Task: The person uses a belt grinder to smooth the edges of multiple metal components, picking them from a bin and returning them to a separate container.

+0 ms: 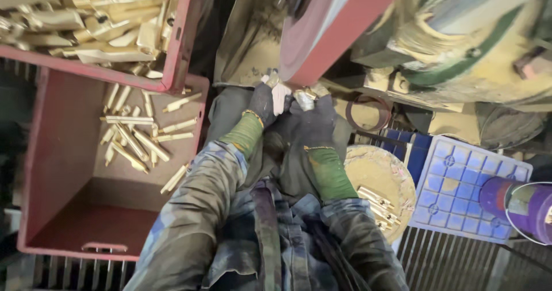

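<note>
A small brass part (303,98) is being pressed up against the edge of the big red sanding belt (322,32), pinched between both gloved hands. The right hand (313,118) is closing its fingers tight around the part from below, and the left hand (267,101) is gripping its near end, white fingertips showing through the worn glove. Green cuffs and plaid sleeves are reaching in from below. To the left, a red crate (63,170) is holding a scatter of brass rods (135,133), and a second red crate (172,66) above it is brimming with them. To the right, a round dusty stool top (374,173) is carrying several more brass pieces (376,205), beside a blue plastic grid tray (466,182).
</note>
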